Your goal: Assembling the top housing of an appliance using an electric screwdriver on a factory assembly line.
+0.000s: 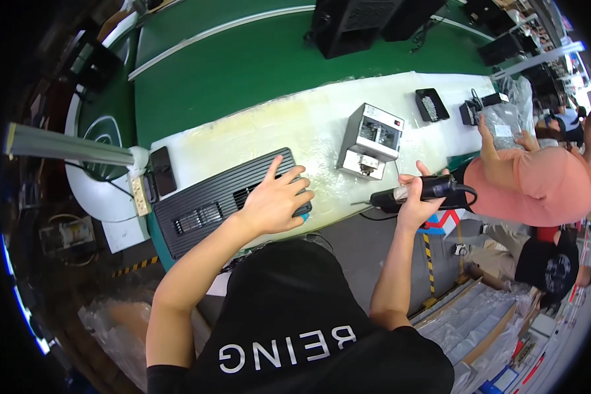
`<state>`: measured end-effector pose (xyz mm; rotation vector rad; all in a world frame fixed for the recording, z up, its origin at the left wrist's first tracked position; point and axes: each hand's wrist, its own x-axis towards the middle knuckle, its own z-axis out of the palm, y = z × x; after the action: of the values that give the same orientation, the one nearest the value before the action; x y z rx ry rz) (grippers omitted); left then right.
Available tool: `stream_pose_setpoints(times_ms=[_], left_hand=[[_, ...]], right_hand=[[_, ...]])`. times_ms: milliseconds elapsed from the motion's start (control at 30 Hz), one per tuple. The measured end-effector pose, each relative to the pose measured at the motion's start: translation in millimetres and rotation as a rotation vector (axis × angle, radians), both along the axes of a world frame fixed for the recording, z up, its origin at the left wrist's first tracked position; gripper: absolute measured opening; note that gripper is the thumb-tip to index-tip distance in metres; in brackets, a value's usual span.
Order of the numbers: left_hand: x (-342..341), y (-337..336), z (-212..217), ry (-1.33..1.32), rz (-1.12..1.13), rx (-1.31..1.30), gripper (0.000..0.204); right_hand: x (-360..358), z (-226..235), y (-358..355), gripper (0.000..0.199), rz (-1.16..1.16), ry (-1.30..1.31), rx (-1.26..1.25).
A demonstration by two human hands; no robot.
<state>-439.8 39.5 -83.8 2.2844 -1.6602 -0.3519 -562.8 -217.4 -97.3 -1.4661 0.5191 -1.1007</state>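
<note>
My left hand (276, 200) lies with fingers spread on a long black ribbed panel with slotted openings (226, 180). The panel sits at a slant along the near edge of the white-covered table. A small bit of blue shows beside the hand at the panel's right end. My right hand (415, 209) is closed round a black corded electric screwdriver (440, 188), held off the table's near edge. Its thin bit points left, toward the panel, and is apart from it. Beyond the screwdriver stands a grey box-shaped screw feeder (352, 141) with a see-through window.
A black phone (163, 172) lies left of the panel, near a power strip (140, 196) on a metal post. Farther right is a black tray (421, 96) of small metal parts. A co-worker in a pink shirt (538, 184) handles a plastic-wrapped item. Tall black casings (348, 26) stand on the green conveyor.
</note>
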Motion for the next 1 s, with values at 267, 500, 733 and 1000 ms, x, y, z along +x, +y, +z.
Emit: stream_pose_setpoints(times_ms=[267,500,733,1000], left_hand=[[-1,-5,2,-0.024,0.018,-0.029,0.043],[-1,-4,1,-0.025,0.018,-0.048,0.042],[0,-2,2,-0.032,0.020,-0.023,0.041],[-1,0,-1,-0.007,0.010,-0.064,0.040]], right_hand=[[11,-8,-7,0.058,0.109,-0.177,-0.181],[26,-23,-8,0.034,0.087,-0.173,-0.281],[23,-12,17,0.034,0.110,0.061,-0.308],[6,93,89,0.064,0.270,-0.228,-0.271]])
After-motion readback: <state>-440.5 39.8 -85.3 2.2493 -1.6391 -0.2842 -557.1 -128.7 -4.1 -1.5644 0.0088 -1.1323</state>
